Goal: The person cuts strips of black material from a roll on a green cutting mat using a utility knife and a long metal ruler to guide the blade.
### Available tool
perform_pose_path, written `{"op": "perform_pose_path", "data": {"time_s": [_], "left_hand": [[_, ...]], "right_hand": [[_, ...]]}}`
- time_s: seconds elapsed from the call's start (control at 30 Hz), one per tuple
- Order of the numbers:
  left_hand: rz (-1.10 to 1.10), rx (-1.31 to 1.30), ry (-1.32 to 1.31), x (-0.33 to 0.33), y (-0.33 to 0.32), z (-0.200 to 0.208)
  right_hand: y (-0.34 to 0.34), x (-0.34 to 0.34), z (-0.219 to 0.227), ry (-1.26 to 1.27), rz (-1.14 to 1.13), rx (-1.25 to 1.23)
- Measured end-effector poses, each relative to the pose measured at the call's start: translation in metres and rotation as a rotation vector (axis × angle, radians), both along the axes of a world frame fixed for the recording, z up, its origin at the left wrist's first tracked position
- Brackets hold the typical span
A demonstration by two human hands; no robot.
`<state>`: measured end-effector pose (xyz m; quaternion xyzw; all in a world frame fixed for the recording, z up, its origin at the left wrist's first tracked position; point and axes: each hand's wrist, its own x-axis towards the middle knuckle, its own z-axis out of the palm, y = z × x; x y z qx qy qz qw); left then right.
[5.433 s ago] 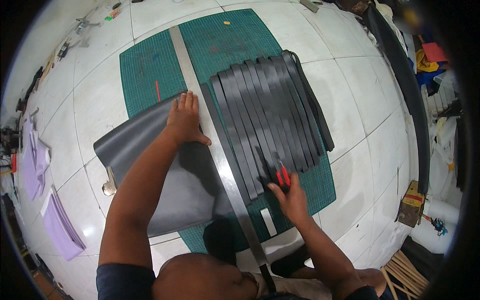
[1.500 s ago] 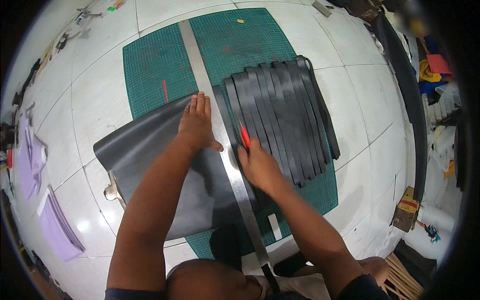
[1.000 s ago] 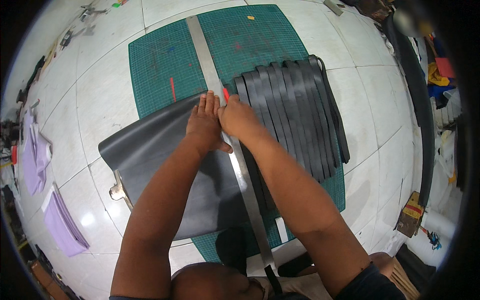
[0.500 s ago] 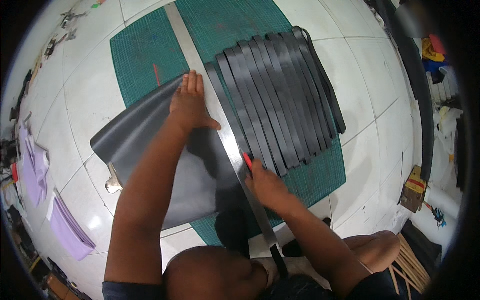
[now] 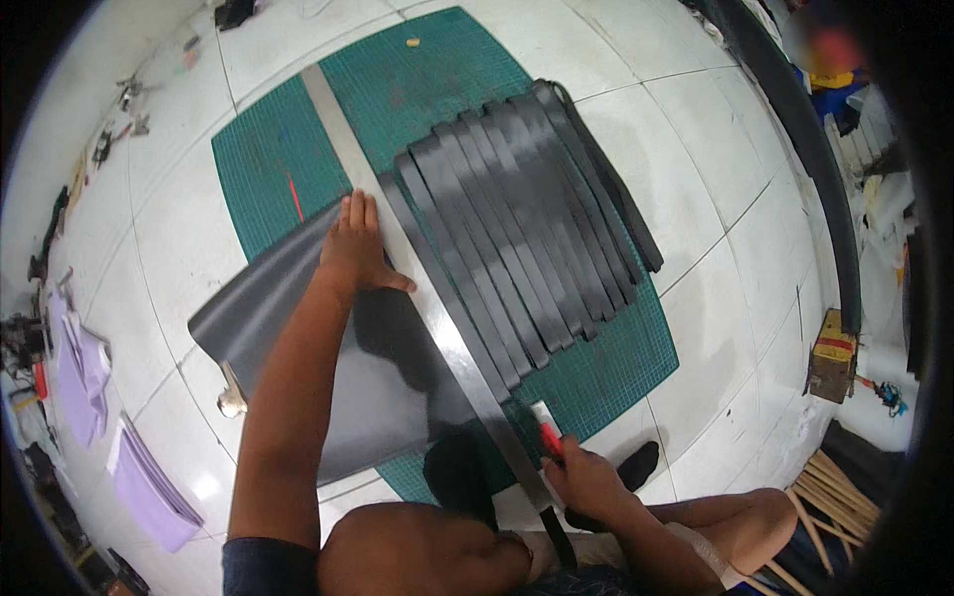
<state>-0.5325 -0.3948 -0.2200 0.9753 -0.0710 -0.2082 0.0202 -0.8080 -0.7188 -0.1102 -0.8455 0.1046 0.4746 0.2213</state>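
Observation:
My left hand point(image 5: 360, 246) lies flat with its fingers stretched out, pressing on a long metal ruler point(image 5: 433, 316) and the dark grey sheet point(image 5: 373, 422) beside it. In my right hand point(image 5: 588, 485) is a red utility knife point(image 5: 552, 440), its pale blade end lifted clear of the ruler near my feet. A narrow strip point(image 5: 444, 286) runs along the ruler's right edge. Further right, several cut grey strips point(image 5: 517, 223) lie side by side on a green cutting mat point(image 5: 621, 353). A metal clip point(image 5: 232, 395) grips the sheet's left corner.
White floor tiles point(image 5: 711, 318) surround the mat. Folded lilac cloth point(image 5: 149, 492) lies at the left. A thin red piece point(image 5: 296, 199) rests on the mat. At the right are a long dark roll point(image 5: 840, 228), a small yellow-brown block point(image 5: 833, 356) and wooden sticks point(image 5: 835, 492).
My right hand has drawn the knife toward me along the ruler and off to its right, past the sheet's near edge. My left hand keeps pressing. The whole view has shifted slightly.

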Motion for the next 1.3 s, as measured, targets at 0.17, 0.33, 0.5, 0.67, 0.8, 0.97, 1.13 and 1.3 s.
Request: {"op": "perform_pose_path", "data": {"time_s": [0.17,0.33,0.5,0.67,0.8,0.97,1.13,1.3], "left_hand": [[0.25,-0.139,-0.145,0.03,0.0,0.004],[0.062,-0.136,-0.453,0.068,0.006,-0.034],[0.173,-0.301,-0.124,0.1,0.009,-0.032],[0.299,-0.58,-0.104,0.098,0.026,-0.057],[0.279,-0.659,-0.118,0.093,0.022,-0.052],[0.126,-0.556,-0.422,0.075,0.01,-0.05],[0.059,-0.555,-0.666,0.059,-0.001,-0.063],[0.062,-0.492,-0.733,0.047,-0.001,-0.069]], "right_hand": [[-0.021,0.006,-0.021,-0.196,-0.312,0.04],[-0.029,-0.013,-0.038,-0.138,-0.401,0.102],[-0.026,-0.027,-0.048,-0.146,-0.399,0.202],[-0.031,-0.029,-0.055,-0.167,-0.394,0.204],[-0.032,-0.027,-0.059,-0.171,-0.395,0.222],[-0.003,0.005,-0.054,-0.352,-0.182,0.217],[0.066,0.067,-0.068,-0.452,0.009,0.192],[0.115,0.109,-0.093,-0.541,0.091,0.112]]}}
